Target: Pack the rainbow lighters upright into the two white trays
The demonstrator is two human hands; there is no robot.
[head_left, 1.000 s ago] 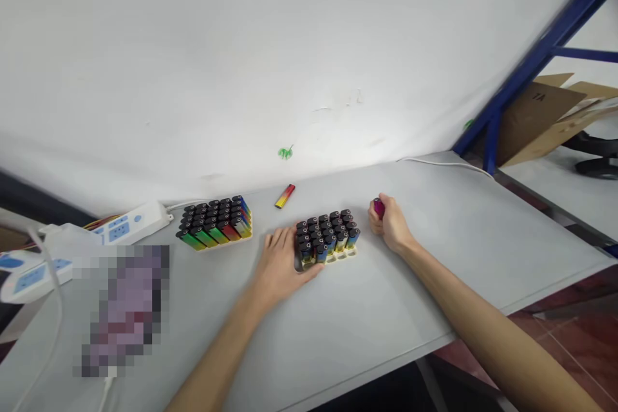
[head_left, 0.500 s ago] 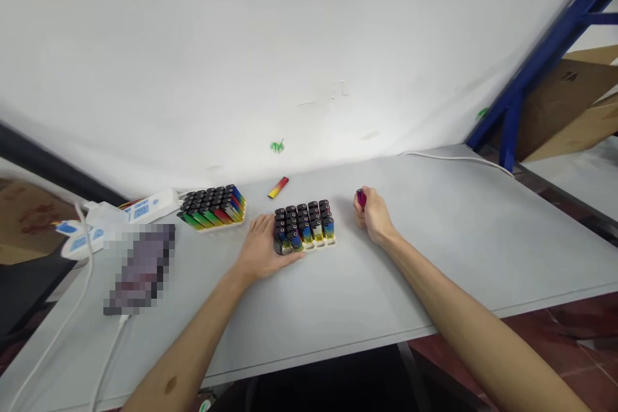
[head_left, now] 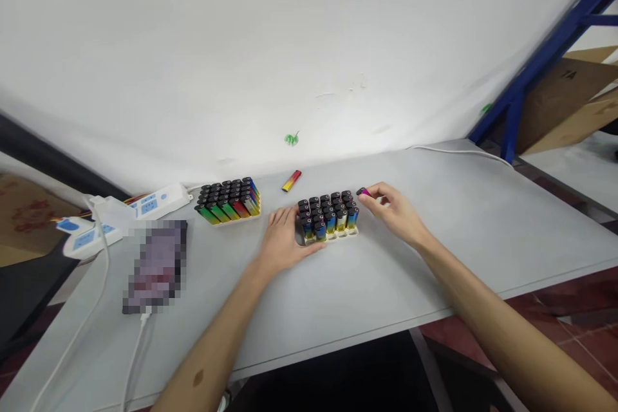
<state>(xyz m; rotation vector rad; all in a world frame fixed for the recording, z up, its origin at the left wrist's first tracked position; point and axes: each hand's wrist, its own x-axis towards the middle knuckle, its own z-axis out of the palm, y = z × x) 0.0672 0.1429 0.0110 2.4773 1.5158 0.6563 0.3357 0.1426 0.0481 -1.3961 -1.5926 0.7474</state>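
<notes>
Several coloured lighters with black tops stand upright in a white holder point(head_left: 352, 232) in the middle of the table. My left hand point(head_left: 284, 238) is against the holder's left side, fingers behind and thumb along its front edge. Some slots in the front row hold no lighter. Just right of the holder, my right hand point(head_left: 391, 209) pinches a purple-pink lighter point(head_left: 364, 192) by its end, black top toward the holder. A second holder full of lighters point(head_left: 229, 203) stands to the left. One red and yellow lighter point(head_left: 291, 181) lies near the wall.
A pixelated dark flat object point(head_left: 157, 267) with a white cable lies on the left. Behind it are white power strips point(head_left: 145, 204) with plugs and wires. A white cable point(head_left: 454, 151) runs along the back right. Cardboard boxes point(head_left: 564, 100) stand beyond the blue frame point(head_left: 521, 87).
My right hand has turned and opened from a fist round the lighter to a fingertip pinch, nearer the holder. The view has shifted, so the table items appear further right.
</notes>
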